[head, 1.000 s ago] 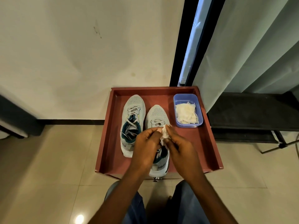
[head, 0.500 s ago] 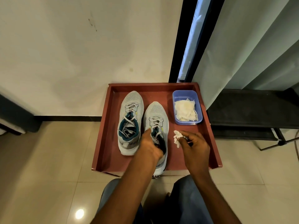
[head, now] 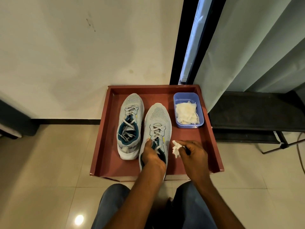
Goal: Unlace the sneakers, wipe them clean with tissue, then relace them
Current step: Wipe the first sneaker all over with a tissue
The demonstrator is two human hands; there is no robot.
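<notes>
Right shoe (head: 158, 123): we log it in the red tray (head: 105, 141), long axis running near to far, toe toward the wall and leaning slightly right, heel at the tray's near edge; laces (head: 157, 129) threaded.
Left shoe (head: 130, 123): we find it just beside the first, on its left and set farther back, toe to the wall; its laces (head: 130, 116) are slack across the open tongue.
Left hand (head: 152, 156): we see its fingers curled into the collar of the right shoe, gripping it from the heel end; the toe lies beyond the grip.
Right hand (head: 192, 153): we note it pinching a crumpled wad of tissue (head: 176, 148) at the fingertips; the wad sticks out leftward, just beside the right shoe's outer side, though we cannot tell if they touch.
Blue tub (head: 200, 111): far right corner of the tray, holding loose tissues (head: 186, 114).
Writing: we can read none; a small yellow tab marks each shoe.
</notes>
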